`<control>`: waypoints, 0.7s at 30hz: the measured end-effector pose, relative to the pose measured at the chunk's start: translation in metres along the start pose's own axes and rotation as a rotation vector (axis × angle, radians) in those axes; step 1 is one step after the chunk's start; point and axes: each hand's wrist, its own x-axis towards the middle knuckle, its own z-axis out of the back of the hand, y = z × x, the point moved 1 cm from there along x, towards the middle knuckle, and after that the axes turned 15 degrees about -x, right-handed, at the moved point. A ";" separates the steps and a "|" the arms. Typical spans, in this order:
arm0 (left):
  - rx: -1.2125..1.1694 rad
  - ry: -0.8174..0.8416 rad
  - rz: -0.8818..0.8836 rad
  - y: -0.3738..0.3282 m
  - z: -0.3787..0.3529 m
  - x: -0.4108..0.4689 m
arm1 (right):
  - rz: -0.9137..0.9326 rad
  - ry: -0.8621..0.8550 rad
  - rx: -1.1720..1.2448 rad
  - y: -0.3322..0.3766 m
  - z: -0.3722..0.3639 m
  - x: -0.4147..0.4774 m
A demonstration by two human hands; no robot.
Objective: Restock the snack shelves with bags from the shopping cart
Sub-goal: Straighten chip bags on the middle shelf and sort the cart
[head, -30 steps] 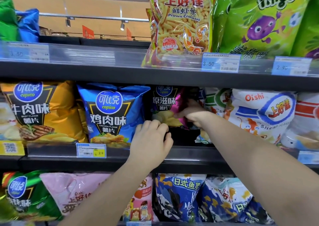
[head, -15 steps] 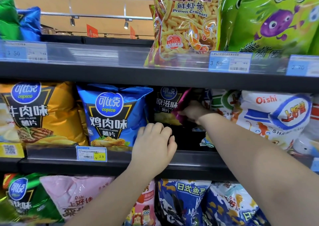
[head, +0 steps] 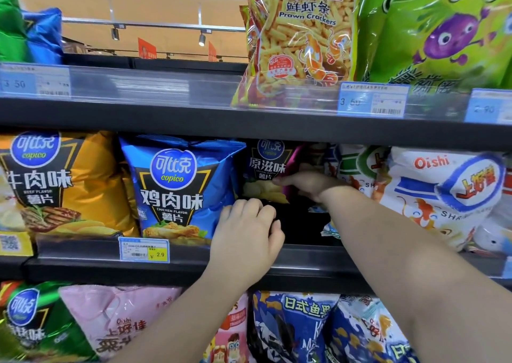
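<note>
black chip bag [head: 266, 172] set back on middle shelf [head: 318, 256] | side edge pinched by right hand [head: 307, 186] fingers | left hand [head: 249, 232] fingers curled at base, grip cannot be told | judged light, crushable; edges to be held

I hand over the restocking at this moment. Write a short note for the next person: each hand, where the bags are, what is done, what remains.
Left hand: fingers curled on the black bag's lower part.
Right hand: grips the same bag's right edge, higher up.
Where: the bag is on the middle shelf, between the blue bag and the Oishi bag.
Done: this bag is in its slot, not yet released.
To do: settle it, let go, fetch more bags; the cart is out of view. The top shelf has room left of the prawn crackers.
</note>
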 end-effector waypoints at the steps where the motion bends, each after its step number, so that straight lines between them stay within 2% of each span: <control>1: 0.001 0.002 -0.001 0.000 0.000 0.000 | 0.000 -0.001 0.008 -0.002 0.002 0.001; 14: -0.007 -0.028 -0.026 0.003 -0.001 -0.001 | -0.160 -0.041 -0.025 -0.003 0.003 0.031; 18: -0.010 -0.037 -0.030 0.003 -0.002 -0.001 | -0.169 -0.091 -0.104 -0.004 0.004 0.036; 21: -0.014 -0.037 -0.029 0.002 -0.002 -0.001 | -0.122 -0.156 -0.250 -0.006 0.004 0.033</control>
